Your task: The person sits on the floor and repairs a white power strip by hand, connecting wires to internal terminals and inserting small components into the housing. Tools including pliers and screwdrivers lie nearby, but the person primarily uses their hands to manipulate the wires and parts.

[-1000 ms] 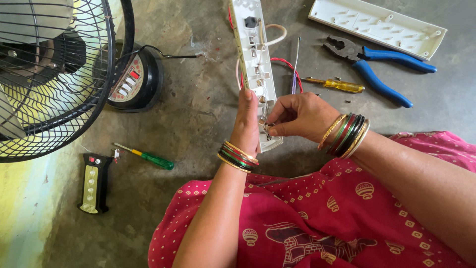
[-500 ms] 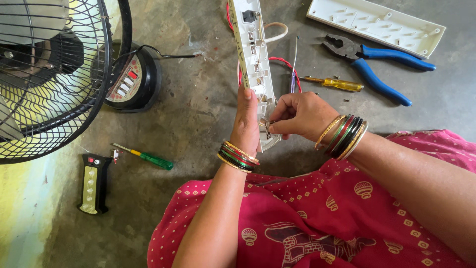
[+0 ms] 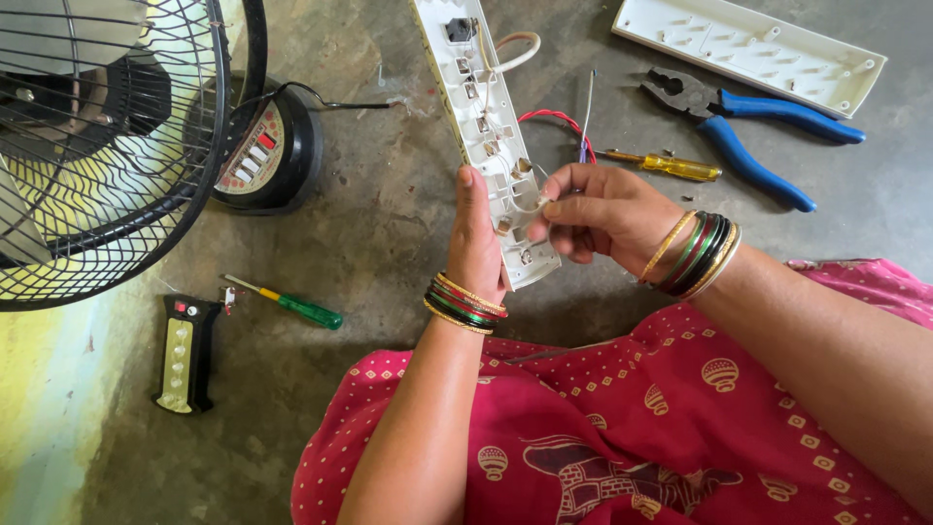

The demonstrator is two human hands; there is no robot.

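The right hand (image 3: 607,209) pinches a thin white wire (image 3: 533,206) between thumb and fingertips, right against the inside of an opened white power strip body (image 3: 486,126), while the left hand (image 3: 476,238) clasps the strip's near end from its left side, fingers wrapped along the edge to steady it. The strip lies on the concrete floor (image 3: 389,224), running from just in front of the person's lap up toward the far edge of view, its metal contacts and red wires (image 3: 554,119) exposed. By the look of it, the step in hand is seating or freeing that wire at a contact near the strip's lower end; the next move likely calls for a fine, steady pinch and a firm hold on the casing. Just beyond the right hand lie a yellow-handled screwdriver (image 3: 671,165) and blue-handled pliers (image 3: 748,122), with the strip's detached cover (image 3: 748,49) at the far right. To the left there is more open floor before a green-handled screwdriver (image 3: 292,306), a black tool (image 3: 185,355), a round meter (image 3: 267,146) and a fan (image 3: 97,146).
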